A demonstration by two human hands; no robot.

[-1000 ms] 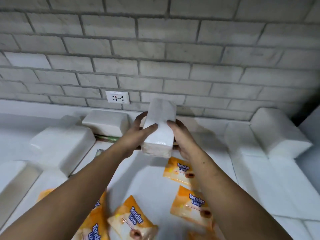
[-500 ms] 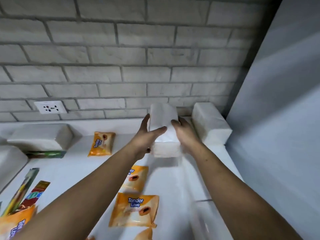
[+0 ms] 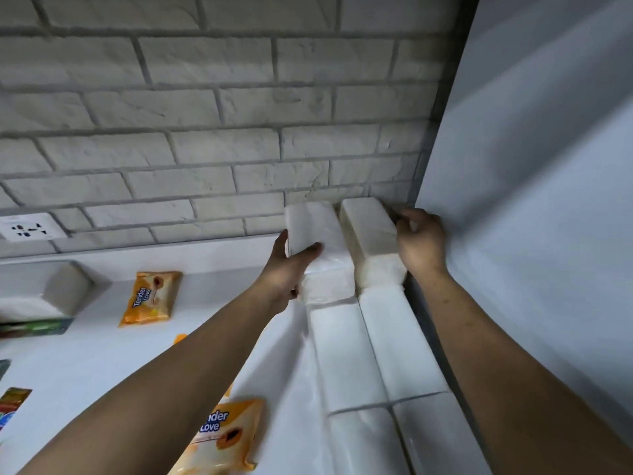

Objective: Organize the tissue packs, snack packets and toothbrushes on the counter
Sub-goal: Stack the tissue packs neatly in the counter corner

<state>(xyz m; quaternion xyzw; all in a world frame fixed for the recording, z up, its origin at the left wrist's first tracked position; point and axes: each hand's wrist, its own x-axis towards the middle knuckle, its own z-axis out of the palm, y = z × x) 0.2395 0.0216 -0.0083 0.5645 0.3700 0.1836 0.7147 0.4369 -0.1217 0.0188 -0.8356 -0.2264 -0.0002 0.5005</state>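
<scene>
Half a second ago both hands carried one tissue pack [image 3: 315, 231] in the air. Now the hands are apart. The left hand [image 3: 291, 269] grips that pack, set down on the white counter [image 3: 102, 354] against the brick wall [image 3: 205, 149]. The right hand [image 3: 419, 245] has shifted to the neighbouring pack [image 3: 368, 231] at 3 o'clock, fingers curled round its edge beside a grey side panel [image 3: 531, 200]. An orange snack packet [image 3: 150, 298] at 9 o'clock reads "Tender Love". A wall socket [image 3: 29, 228] sits far left.

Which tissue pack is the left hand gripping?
The rear pack of the left row; the left hand wraps it, while the right hand holds its right neighbour.
</scene>
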